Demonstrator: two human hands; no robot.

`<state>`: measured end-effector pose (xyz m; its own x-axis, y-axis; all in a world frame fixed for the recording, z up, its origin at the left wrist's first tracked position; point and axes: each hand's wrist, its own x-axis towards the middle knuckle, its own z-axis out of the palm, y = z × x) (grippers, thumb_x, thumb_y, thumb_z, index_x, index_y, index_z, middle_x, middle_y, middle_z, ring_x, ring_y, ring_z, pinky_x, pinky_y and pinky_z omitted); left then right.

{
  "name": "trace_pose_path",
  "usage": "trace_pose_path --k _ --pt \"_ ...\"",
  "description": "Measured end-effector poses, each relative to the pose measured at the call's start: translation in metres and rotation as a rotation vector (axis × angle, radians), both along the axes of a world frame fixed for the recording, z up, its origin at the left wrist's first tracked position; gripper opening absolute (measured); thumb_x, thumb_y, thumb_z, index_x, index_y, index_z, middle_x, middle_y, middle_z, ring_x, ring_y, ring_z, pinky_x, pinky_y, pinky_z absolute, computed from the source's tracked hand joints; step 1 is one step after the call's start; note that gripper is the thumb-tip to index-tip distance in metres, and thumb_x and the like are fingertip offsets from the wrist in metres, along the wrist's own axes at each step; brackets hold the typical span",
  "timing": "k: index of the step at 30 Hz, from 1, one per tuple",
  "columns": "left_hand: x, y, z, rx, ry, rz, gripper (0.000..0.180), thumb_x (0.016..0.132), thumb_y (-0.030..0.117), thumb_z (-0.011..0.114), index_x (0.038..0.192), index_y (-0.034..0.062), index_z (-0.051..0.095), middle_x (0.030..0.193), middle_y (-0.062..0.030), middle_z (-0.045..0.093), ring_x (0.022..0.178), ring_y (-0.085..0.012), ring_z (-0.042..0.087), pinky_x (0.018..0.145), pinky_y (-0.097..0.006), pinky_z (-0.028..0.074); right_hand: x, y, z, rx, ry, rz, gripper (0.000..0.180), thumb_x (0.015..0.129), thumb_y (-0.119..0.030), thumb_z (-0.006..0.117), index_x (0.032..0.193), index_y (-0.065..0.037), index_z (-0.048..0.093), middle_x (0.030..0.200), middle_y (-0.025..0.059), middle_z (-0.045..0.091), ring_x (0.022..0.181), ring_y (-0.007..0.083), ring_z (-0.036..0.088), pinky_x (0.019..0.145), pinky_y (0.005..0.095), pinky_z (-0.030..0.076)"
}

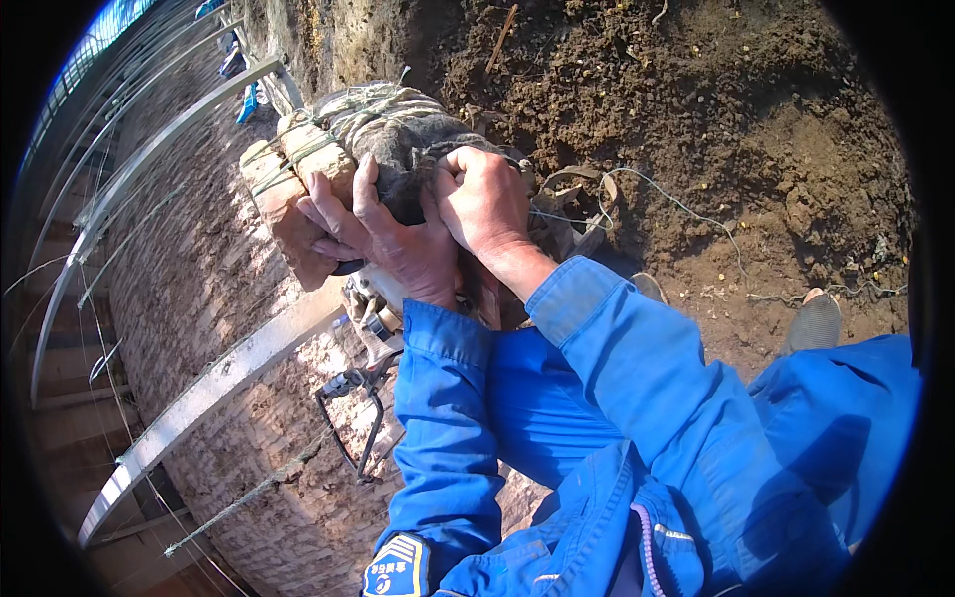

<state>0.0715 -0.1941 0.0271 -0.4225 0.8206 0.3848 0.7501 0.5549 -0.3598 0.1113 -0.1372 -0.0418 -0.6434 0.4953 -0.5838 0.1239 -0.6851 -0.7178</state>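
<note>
A bundle of dark grey cloth (398, 124), bound round with pale twine, lies in front of me. At its left end are rough tan bricks (284, 204) with green string across them. My left hand (403, 249) is open against the bundle, its fingers spread beside the bricks and its thumb close to my right hand. My right hand (484, 204) is closed, with thumb and forefinger pinched on the dark cloth. Its fingertips are partly hidden, so a strand of twine between them cannot be ruled out. Beneath my left wrist, partly covered, is a metal fitting (378, 318).
Curved pale strips (214, 393) arch over the rough wall or bank on the left, with loose strings about them. A black bracket-like frame (353, 428) sits beside my left sleeve. Crumbly brown soil (716, 129) spreads to the right, crossed by a thin wire (686, 204). A shoe (814, 323) shows there.
</note>
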Motion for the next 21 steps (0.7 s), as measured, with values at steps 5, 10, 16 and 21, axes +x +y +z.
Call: trace_pose_path --k 5,10,16,21 --pt "0.0 -0.001 0.0 0.02 -0.012 -0.001 0.077 0.075 0.028 0.095 0.144 0.0228 0.06 0.172 -0.0178 0.031 0.164 -0.0478 0.009 0.124 -0.074 -0.006 -0.011 -0.004 -0.005 -0.074 0.057 -0.014 0.017 0.087 -0.022 0.07 0.088 -0.007 0.078 0.089 0.0211 0.077 0.089 0.0417 0.076 0.077 0.0512 0.06" --pt "0.001 -0.002 0.001 0.017 -0.026 0.011 0.077 0.075 0.026 0.094 0.144 0.0212 0.059 0.172 -0.0166 0.031 0.164 -0.0472 0.01 0.124 -0.074 -0.006 -0.023 -0.018 -0.003 -0.165 0.027 -0.152 0.014 0.088 -0.013 0.071 0.088 -0.001 0.077 0.08 0.015 0.078 0.075 0.0223 0.074 0.068 0.038 0.058" --pt "0.0 -0.004 0.001 -0.015 -0.009 0.036 0.075 0.076 0.022 0.093 0.142 0.023 0.059 0.173 -0.0168 0.031 0.164 -0.0489 0.011 0.125 -0.074 -0.003 -0.011 -0.018 -0.006 -0.224 0.141 -0.211 0.013 0.087 -0.016 0.073 0.087 -0.003 0.075 0.079 0.0164 0.076 0.078 0.0331 0.077 0.069 0.0443 0.058" --pt "0.001 -0.004 0.0 -0.004 -0.009 0.024 0.072 0.076 0.02 0.092 0.141 0.0236 0.06 0.173 -0.0174 0.03 0.163 -0.0499 0.011 0.124 -0.076 -0.002 0.0 -0.001 -0.012 0.308 0.016 0.03 0.016 0.086 -0.024 0.072 0.09 -0.009 0.076 0.088 0.0174 0.077 0.087 0.0409 0.076 0.074 0.0501 0.059"
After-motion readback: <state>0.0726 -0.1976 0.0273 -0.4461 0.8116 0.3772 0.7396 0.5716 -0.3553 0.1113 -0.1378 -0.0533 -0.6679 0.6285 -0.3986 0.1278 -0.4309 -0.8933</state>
